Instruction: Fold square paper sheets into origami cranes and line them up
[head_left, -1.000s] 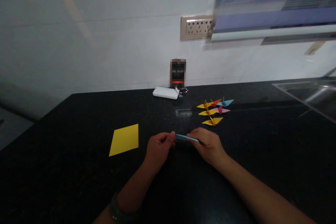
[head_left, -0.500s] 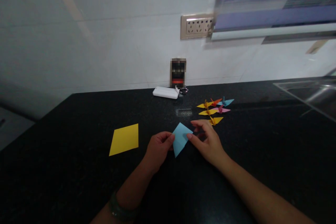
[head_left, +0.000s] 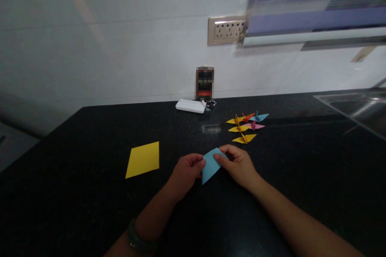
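A folded light blue paper [head_left: 210,166] is held between both hands just above the black counter [head_left: 90,136]. My left hand [head_left: 184,174] pinches its left edge with curled fingers. My right hand [head_left: 238,164] grips its right corner, thumb on top. The paper's lower point faces me. A flat yellow square sheet [head_left: 143,159] lies to the left of my hands. Several small folded paper cranes [head_left: 245,127] in yellow, orange, pink and blue sit just beyond my right hand.
A white flat case [head_left: 191,106] and a small dark upright object [head_left: 205,83] stand at the back by the white wall. A wall socket [head_left: 226,31] is above them. A metal sink [head_left: 356,108] lies at the far right.
The blue paper went from edge-on and flat to showing its broad face. My right hand lifted off, then came back down onto its right corner, and both hands moved slightly toward me.
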A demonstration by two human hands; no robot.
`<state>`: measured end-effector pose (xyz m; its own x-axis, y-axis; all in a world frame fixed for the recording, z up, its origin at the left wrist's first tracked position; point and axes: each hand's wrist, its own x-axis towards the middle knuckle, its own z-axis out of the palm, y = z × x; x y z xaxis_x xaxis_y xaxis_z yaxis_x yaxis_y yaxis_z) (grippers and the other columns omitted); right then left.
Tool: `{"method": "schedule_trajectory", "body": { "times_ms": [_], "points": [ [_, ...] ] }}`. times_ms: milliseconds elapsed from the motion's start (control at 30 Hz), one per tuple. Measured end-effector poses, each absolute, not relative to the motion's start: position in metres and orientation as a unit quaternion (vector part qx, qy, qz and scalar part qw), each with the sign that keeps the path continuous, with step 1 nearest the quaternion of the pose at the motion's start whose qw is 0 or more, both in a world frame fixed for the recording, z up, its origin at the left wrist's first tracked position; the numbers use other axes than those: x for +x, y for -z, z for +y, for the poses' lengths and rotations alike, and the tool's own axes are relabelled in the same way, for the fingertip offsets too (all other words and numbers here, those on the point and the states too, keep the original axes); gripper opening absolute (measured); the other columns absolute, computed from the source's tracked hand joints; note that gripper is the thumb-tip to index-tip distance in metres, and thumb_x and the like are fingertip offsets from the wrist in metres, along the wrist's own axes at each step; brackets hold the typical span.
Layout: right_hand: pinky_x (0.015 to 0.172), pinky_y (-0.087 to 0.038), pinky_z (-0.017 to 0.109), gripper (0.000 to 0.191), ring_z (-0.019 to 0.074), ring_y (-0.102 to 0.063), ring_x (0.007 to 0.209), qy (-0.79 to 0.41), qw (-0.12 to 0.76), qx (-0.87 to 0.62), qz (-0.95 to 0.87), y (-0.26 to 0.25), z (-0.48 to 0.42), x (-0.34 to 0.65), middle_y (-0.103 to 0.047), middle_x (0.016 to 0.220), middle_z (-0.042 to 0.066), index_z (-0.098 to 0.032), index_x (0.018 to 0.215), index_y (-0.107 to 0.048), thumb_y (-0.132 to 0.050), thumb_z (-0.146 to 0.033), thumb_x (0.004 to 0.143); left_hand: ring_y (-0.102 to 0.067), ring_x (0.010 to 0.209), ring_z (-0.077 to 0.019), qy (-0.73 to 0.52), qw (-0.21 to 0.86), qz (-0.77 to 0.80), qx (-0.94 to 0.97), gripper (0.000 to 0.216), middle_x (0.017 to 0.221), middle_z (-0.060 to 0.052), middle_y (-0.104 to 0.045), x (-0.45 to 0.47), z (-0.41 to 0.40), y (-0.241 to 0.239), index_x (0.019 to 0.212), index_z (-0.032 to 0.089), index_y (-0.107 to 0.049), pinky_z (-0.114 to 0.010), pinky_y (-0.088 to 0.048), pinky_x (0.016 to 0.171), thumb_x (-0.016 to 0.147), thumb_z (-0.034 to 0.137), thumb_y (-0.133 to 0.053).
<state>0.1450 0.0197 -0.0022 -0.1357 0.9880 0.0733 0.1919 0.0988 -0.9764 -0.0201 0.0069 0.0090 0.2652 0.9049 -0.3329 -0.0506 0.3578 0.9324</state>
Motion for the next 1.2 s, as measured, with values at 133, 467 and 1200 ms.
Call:
{"method": "schedule_trajectory", "body": {
  "times_ms": [133, 467, 1200],
  "points": [
    [0.061, -0.047, 0.026, 0.016, 0.0145, -0.058, 0.068, -0.406, 0.421, -0.467, -0.663, -0.001, 0.018, 0.147, -0.064, 0.077, 0.003, -0.019, 0.086, -0.064, -0.056, -0.028, 0.076, -0.054, 0.057, -0.0102, -0.363, 0.672, 0.496, 0.412, 0.020, 0.062, 0.000, -0.060, -0.020, 0.007, -0.014, 0.079, 0.012, -0.063, -0.025, -0.044, 0.059, 0.069, 0.029, -0.059],
    [0.075, -0.045, 0.030, 0.027, 0.0157, -0.057, 0.087, -0.204, 0.339, -0.306, -0.866, -0.008, 0.025, 0.164, -0.063, 0.096, 0.006, -0.025, 0.105, -0.061, -0.047, -0.020, 0.083, -0.049, 0.051, -0.0080, -0.359, 0.661, 0.517, 0.408, 0.017, 0.058, 0.001, -0.055, -0.024, 0.009, -0.012, 0.077, 0.012, -0.061, -0.022, -0.038, 0.051, 0.072, 0.027, -0.054],
    [0.075, -0.044, 0.028, 0.030, 0.0151, -0.056, 0.088, -0.164, 0.216, -0.276, -0.922, -0.017, 0.022, 0.162, -0.063, 0.102, 0.005, -0.025, 0.112, -0.057, -0.041, -0.019, 0.087, -0.046, 0.047, -0.0084, -0.361, 0.686, 0.514, 0.367, 0.024, 0.055, 0.002, -0.053, -0.025, 0.011, -0.005, 0.067, 0.013, -0.056, -0.022, -0.035, 0.048, 0.068, 0.037, -0.059]
  ]
}}
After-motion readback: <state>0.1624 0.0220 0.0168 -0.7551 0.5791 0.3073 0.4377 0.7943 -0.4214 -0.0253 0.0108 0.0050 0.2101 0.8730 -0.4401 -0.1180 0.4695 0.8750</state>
